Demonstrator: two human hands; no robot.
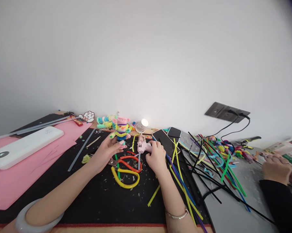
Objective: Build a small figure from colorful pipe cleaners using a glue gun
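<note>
My left hand is closed around the lower part of a small colourful pipe-cleaner doll, which stands upright with a pink top and a yellow and blue body. Close by on the right, my right hand grips the handle of a pale pink glue gun. A clear glue stick sticks out of the gun toward me. Between and below my hands, scissors with red and yellow handles lie on the black mat. A green pipe cleaner passes by the scissors.
Pink sheets and a long white device lie at left. A small lit lamp and phones stand or lie behind my hands. Loose pipe cleaners spread rightward. Another person's hand is at far right.
</note>
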